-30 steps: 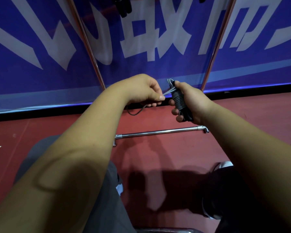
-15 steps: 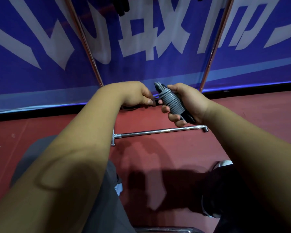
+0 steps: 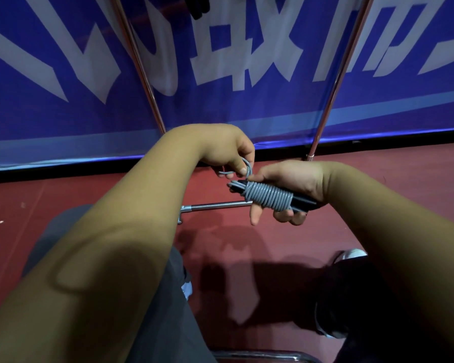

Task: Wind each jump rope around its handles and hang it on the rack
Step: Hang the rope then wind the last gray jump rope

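Head view: jump rope [image 3: 269,196] sits coiled tight round the black handles [image 3: 303,204], low in front of the rack [image 3: 142,66]. Right hand [image 3: 294,184] fingers clamped round the bundle; left hand [image 3: 228,150] pinches the loose tail [image 3: 247,169]. Cord looks light and springy, likely to uncoil, so grip over the coils.

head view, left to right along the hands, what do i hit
left hand → free rope end → grey coil → black handle butts; the right hand grips across the last two, so it has no clear slot

A sports hall: red court floor [image 3: 63,200], blue banner [image 3: 247,113].
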`<state>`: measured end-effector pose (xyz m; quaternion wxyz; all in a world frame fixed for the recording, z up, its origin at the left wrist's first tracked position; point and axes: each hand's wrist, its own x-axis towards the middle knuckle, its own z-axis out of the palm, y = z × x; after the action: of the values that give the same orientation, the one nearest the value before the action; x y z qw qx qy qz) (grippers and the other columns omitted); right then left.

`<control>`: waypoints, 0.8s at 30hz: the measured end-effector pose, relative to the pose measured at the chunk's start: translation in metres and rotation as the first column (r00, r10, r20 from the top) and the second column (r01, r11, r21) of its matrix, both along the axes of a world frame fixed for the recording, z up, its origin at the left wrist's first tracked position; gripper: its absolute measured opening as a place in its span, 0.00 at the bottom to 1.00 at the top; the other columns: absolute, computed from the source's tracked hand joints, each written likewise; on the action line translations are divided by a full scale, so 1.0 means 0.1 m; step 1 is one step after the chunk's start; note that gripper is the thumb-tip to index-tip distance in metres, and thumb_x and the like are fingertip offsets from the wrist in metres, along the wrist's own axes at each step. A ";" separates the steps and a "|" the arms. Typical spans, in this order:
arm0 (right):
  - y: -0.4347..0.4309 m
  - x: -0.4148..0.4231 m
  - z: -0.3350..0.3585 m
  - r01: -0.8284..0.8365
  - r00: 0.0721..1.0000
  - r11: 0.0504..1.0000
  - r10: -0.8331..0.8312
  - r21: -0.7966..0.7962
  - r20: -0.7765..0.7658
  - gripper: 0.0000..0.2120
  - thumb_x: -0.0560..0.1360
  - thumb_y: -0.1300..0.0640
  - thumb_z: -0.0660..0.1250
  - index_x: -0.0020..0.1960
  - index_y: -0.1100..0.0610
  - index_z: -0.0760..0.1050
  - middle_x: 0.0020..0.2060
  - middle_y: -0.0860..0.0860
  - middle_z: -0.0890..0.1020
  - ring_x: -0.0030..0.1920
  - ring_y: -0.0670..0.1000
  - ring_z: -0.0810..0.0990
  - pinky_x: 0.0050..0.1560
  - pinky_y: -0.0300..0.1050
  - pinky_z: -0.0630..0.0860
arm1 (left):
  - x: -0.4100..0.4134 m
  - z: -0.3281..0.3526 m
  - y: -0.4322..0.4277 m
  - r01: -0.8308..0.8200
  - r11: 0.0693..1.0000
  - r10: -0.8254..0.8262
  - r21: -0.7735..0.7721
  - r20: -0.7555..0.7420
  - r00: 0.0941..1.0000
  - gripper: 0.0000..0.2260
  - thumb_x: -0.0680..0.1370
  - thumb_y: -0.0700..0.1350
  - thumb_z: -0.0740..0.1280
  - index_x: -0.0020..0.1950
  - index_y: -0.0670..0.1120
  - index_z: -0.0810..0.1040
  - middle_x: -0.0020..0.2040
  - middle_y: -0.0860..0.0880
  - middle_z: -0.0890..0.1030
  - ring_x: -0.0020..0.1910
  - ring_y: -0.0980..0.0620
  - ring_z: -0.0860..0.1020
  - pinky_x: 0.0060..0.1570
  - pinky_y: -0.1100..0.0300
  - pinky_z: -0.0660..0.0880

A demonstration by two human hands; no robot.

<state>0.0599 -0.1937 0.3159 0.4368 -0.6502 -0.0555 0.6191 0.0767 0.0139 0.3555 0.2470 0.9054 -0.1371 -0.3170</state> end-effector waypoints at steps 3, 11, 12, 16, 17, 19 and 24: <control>0.02 0.03 -0.09 0.133 0.989 0.991 -0.130 -0.030 0.073 0.20 0.87 0.42 0.55 0.60 0.57 0.73 0.46 0.59 0.84 0.29 0.53 0.71 0.32 0.40 0.67 | 0.01 0.02 -0.03 -0.011 0.999 0.005 0.047 0.115 0.993 0.02 0.81 0.43 0.73 0.50 0.50 0.85 0.35 0.51 0.85 0.32 0.57 0.79 0.38 0.61 0.76; 0.00 0.20 -0.08 0.484 0.875 0.864 -0.481 0.141 -0.056 0.16 0.86 0.42 0.54 0.60 0.51 0.73 0.39 0.54 0.78 0.32 0.55 0.75 0.37 0.48 0.75 | 0.05 0.06 0.02 -0.272 0.925 0.320 -0.265 0.159 0.934 0.08 0.83 0.43 0.71 0.55 0.54 0.89 0.47 0.53 0.88 0.45 0.60 0.84 0.46 0.62 0.82; -0.01 0.21 -0.06 0.516 0.856 0.840 -0.510 0.166 -0.080 0.15 0.85 0.43 0.54 0.61 0.51 0.73 0.39 0.54 0.77 0.32 0.55 0.74 0.37 0.48 0.74 | 0.04 0.05 0.03 -0.323 0.887 0.369 -0.332 0.086 0.925 0.08 0.82 0.41 0.72 0.55 0.52 0.89 0.48 0.51 0.89 0.46 0.56 0.85 0.48 0.57 0.84; -0.02 0.21 -0.04 0.585 0.810 0.783 -0.576 0.209 -0.110 0.18 0.82 0.39 0.51 0.56 0.51 0.72 0.37 0.54 0.73 0.31 0.54 0.70 0.38 0.48 0.69 | 0.03 0.05 0.03 -0.344 0.863 0.402 -0.371 0.089 0.911 0.08 0.79 0.43 0.77 0.55 0.54 0.89 0.47 0.53 0.89 0.45 0.58 0.83 0.49 0.57 0.82; -0.01 0.20 -0.05 0.588 0.807 0.779 -0.582 0.217 -0.097 0.21 0.82 0.35 0.52 0.55 0.50 0.72 0.36 0.53 0.73 0.30 0.53 0.70 0.38 0.47 0.68 | 0.02 0.07 0.01 -0.334 0.868 0.395 -0.367 0.104 0.913 0.09 0.78 0.43 0.78 0.56 0.54 0.89 0.48 0.53 0.89 0.46 0.58 0.84 0.49 0.57 0.81; 0.00 0.20 -0.08 0.599 0.794 0.767 -0.605 0.229 -0.049 0.23 0.82 0.30 0.54 0.55 0.49 0.72 0.35 0.52 0.73 0.29 0.53 0.69 0.36 0.45 0.69 | 0.01 0.05 -0.02 -0.359 0.842 0.429 -0.402 0.097 0.898 0.12 0.76 0.42 0.80 0.58 0.50 0.85 0.48 0.51 0.89 0.47 0.54 0.87 0.48 0.56 0.82; 0.04 0.20 -0.08 0.625 0.740 0.734 -0.665 0.265 0.100 0.21 0.84 0.34 0.57 0.59 0.51 0.72 0.34 0.52 0.74 0.27 0.54 0.69 0.35 0.48 0.75 | 0.04 -0.11 -0.04 -0.445 0.821 0.526 -0.359 0.169 0.834 0.14 0.72 0.50 0.83 0.49 0.46 0.83 0.41 0.43 0.86 0.39 0.49 0.85 0.49 0.44 0.86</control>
<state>0.0803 -0.1898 0.3075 0.6848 -0.6333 0.0673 0.3541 0.0803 0.0103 0.3444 0.4365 0.8943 0.0215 -0.0960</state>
